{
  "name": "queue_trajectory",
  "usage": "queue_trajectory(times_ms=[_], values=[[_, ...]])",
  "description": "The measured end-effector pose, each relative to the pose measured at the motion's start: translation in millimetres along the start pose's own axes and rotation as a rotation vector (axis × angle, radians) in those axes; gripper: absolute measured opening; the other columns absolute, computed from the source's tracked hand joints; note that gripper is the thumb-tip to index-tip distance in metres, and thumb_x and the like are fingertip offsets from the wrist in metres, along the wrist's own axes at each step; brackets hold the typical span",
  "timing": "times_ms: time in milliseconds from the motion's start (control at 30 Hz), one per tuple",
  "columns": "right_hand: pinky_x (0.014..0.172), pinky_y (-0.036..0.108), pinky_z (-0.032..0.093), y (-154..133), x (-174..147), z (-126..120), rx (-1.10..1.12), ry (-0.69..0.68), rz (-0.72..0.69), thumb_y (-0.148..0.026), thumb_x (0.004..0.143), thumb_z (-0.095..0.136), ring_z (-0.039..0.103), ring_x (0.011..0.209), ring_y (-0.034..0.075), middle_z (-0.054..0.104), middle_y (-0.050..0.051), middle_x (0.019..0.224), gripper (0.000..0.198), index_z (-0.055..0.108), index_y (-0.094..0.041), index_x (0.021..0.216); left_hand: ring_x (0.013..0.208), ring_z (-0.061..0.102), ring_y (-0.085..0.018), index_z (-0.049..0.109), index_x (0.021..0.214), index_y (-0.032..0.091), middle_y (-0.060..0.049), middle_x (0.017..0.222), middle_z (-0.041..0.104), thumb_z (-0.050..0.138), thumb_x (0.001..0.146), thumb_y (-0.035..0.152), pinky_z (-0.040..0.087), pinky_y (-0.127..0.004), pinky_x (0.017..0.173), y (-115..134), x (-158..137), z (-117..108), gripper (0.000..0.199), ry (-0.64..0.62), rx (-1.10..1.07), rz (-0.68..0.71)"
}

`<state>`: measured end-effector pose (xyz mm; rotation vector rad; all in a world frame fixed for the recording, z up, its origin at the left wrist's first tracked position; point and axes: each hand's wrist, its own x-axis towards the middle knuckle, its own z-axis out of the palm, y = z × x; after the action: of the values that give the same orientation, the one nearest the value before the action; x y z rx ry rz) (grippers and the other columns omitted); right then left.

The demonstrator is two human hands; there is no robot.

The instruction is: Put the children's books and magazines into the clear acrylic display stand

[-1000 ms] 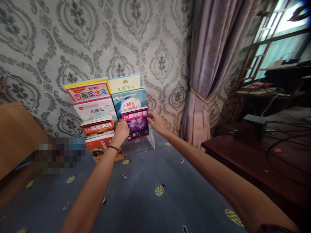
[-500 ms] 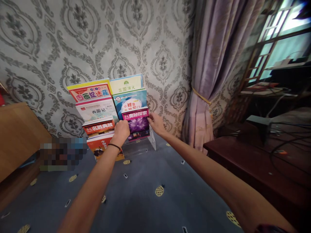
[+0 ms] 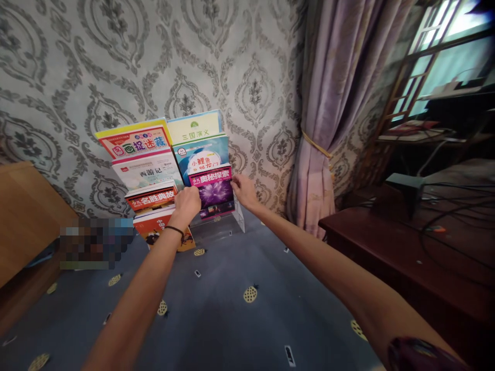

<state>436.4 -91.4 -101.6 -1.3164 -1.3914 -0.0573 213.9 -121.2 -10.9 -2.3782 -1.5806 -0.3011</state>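
Note:
A purple book [image 3: 212, 193] stands upright in a clear tiered book rack [image 3: 240, 220], and both my hands are at its sides. My left hand [image 3: 187, 203], a dark band at the wrist, is closed at the book's left edge. The thumb and fingers of my right hand [image 3: 244, 191] pinch its right edge. Behind it rise a blue book [image 3: 204, 154] and a pale yellow-green book [image 3: 195, 129]. The left column holds a red-and-yellow book [image 3: 135, 141], a white book [image 3: 149, 170], a red-banded book [image 3: 150, 200] and an orange book [image 3: 154, 226], partly hidden by my left hand.
The rack stands on a grey-blue cloth [image 3: 216, 319] with pineapple prints, against a patterned wall [image 3: 255, 98]. A tied purple curtain [image 3: 325, 113] hangs to the right, beside a dark red table [image 3: 371, 242] with black cables. A wooden box [image 3: 34, 216] is at left.
The whole view has shifted slightly, so the rack and books appear a little further left and higher. Both my hands keep their places at the purple book's edges.

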Motion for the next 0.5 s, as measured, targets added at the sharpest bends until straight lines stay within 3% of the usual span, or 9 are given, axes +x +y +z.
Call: queue_trajectory(times_ms=[267, 500], values=[[0.075, 0.039, 0.062, 0.3, -1.4, 3.7, 0.110, -0.013, 0.026, -0.017, 0.084, 0.050, 0.070, 0.073, 0.021, 0.074, 0.005, 0.087, 0.022, 0.068, -0.021, 0.096, 0.110, 0.071, -0.035, 0.073, 0.113, 0.010, -0.023, 0.116, 0.073, 0.047, 0.097, 0.019, 0.057, -0.043, 0.091, 0.8, -0.9, -1.9, 0.031, 0.006, 0.012, -0.005], [0.082, 0.041, 0.061, -2.0, -8.5, 2.5, 0.081, -0.003, 0.038, -0.016, 0.081, 0.051, 0.072, 0.080, 0.023, 0.073, 0.005, 0.090, 0.032, 0.065, -0.020, 0.109, 0.113, 0.070, -0.036, 0.072, 0.113, 0.009, -0.024, 0.118, 0.072, 0.048, 0.096, 0.017, 0.056, -0.044, 0.093, -0.6, -1.0, -0.9, 0.031, 0.004, -0.044, -0.030]])
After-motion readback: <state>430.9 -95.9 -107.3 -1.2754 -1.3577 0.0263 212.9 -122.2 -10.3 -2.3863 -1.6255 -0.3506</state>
